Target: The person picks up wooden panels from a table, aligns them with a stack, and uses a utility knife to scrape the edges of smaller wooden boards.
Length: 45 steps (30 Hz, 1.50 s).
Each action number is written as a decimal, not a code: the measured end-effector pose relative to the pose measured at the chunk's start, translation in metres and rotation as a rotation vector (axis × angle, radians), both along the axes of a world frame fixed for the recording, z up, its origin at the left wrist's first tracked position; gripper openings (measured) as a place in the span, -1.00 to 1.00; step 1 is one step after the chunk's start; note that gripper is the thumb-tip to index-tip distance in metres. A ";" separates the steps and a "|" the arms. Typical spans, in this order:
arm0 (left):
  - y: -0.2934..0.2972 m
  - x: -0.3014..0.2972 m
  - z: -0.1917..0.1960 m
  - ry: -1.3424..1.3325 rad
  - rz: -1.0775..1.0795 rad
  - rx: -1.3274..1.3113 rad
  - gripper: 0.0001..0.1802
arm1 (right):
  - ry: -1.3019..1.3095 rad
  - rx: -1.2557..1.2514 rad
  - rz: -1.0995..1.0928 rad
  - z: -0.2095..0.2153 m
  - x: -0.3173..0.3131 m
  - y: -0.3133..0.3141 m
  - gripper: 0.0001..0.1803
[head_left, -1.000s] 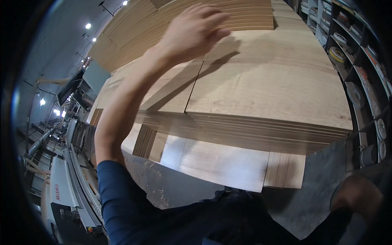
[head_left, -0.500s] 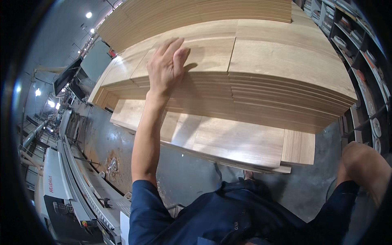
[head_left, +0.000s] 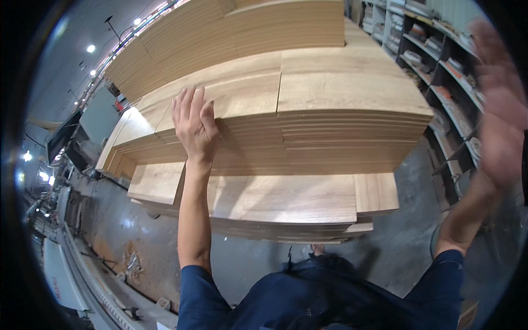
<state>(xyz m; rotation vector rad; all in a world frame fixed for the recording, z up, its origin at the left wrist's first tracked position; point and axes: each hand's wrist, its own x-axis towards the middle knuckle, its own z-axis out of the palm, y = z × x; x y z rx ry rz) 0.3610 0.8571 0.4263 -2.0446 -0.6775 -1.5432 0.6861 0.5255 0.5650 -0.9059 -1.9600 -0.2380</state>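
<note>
our left hand (head_left: 193, 124) lies open and flat on the front edge of the top board (head_left: 242, 96) of the board stack (head_left: 308, 137). our right hand (head_left: 498, 110) is open in the air, blurred. we should take the board's edge with both hands, evenly.

Two hands: left (head_left: 193, 124) flat on board stack (head_left: 352, 129), right (head_left: 498, 118) raised, blurred. One lower stack (head_left: 286, 201). One shelf rack (head_left: 440, 49). Boards too many to count.
</note>
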 end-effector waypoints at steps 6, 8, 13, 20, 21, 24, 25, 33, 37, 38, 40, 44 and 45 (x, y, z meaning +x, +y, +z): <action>0.003 0.010 -0.014 0.044 0.091 0.027 -0.46 | 1.105 -0.485 -0.047 -0.117 0.122 0.069 0.01; 0.001 0.010 -0.013 0.046 0.073 -0.004 -0.46 | 1.127 -0.518 0.045 -0.127 0.120 0.074 0.08; -0.001 -0.007 -0.015 0.070 0.089 -0.041 -0.55 | 1.112 -0.586 0.054 -0.129 0.103 0.085 0.12; -0.001 0.007 -0.021 0.062 0.156 -0.065 -0.48 | 1.205 -0.637 0.146 -0.134 0.125 0.083 0.09; 0.001 0.004 -0.024 0.074 0.150 -0.118 -0.36 | 1.198 -0.685 0.276 -0.137 0.130 0.088 0.09; -0.005 -0.004 -0.020 -0.101 0.181 -0.039 -0.21 | 1.204 -0.718 0.368 -0.140 0.149 0.087 0.08; -0.004 -0.016 -0.018 -0.078 0.278 -0.115 -0.06 | 1.277 -0.679 0.336 -0.140 0.144 0.086 0.06; 0.055 -0.069 -0.031 -0.828 0.118 -0.616 0.16 | 1.368 -0.590 0.237 -0.162 0.138 0.088 -0.07; 0.065 -0.051 -0.039 -0.791 0.145 -0.576 0.13 | 1.421 -0.597 0.176 -0.164 0.149 0.073 -0.06; 0.070 -0.047 -0.045 -0.835 0.106 -0.605 0.10 | 1.470 -0.603 0.184 -0.162 0.152 0.075 -0.05; 0.053 -0.052 -0.031 -0.716 0.274 -0.676 -0.10 | 1.547 -0.513 0.065 -0.165 0.155 0.081 -0.03; 0.094 -0.090 -0.051 -0.645 0.324 -0.422 -0.31 | 1.298 -0.472 -0.057 -0.156 0.147 0.114 0.12; 0.102 -0.087 -0.055 -0.652 0.304 -0.372 -0.33 | 1.232 -0.444 -0.188 -0.166 0.180 0.128 0.14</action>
